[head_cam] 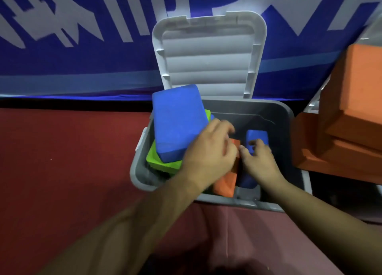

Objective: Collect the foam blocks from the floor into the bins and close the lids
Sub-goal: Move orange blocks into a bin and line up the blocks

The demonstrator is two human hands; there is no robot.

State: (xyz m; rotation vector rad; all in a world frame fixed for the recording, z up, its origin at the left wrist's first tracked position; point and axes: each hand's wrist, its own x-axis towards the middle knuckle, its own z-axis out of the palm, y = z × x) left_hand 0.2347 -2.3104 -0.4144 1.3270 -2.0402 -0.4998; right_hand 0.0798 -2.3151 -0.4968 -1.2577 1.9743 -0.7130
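Note:
A grey bin point(287, 117) stands on the red floor with its white lid point(208, 55) tilted open against the blue wall. A large blue foam block point(177, 123) sticks out of the bin's left side on top of a green block point(159, 161). Both hands are inside the bin. My left hand point(208, 150) rests over an orange block point(225, 183), fingers spread, beside the large blue block. My right hand point(260, 161) lies on a smaller blue block point(257, 136), fingers curled on its top. Whether either hand truly grips is unclear through blur.
Several orange foam blocks point(351, 101) are stacked at the right, next to the bin. A blue banner with white lettering point(82, 37) runs along the wall behind. Red carpet point(62, 161) covers the floor to the left and in front.

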